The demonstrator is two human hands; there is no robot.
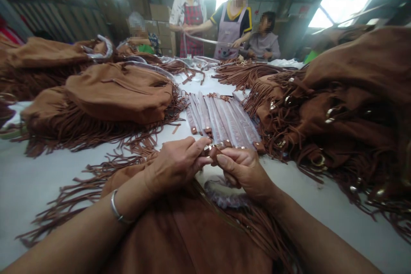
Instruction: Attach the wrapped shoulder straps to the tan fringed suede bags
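Observation:
A brown fringed bag [192,231] lies at the bottom centre, with a zipper along its opening. Above it, my left hand [180,160] pinches a shiny metal clasp [207,149]. My right hand [242,169] is closed on the brown leather end [213,153] of a strap, right beside the clasp. Both hands almost touch. A plastic-wrapped strap [226,197] curves below my right hand, over the bag. Just beyond the hands, several straps in clear plastic [221,115] lie side by side with brown leather ends.
Brown fringed bags are piled at the left [122,90] and at the right [353,94], on a white table [28,180]. Loose fringes [244,72] lie further back. Several people are across the table; one in a purple apron [227,34] holds a long strap.

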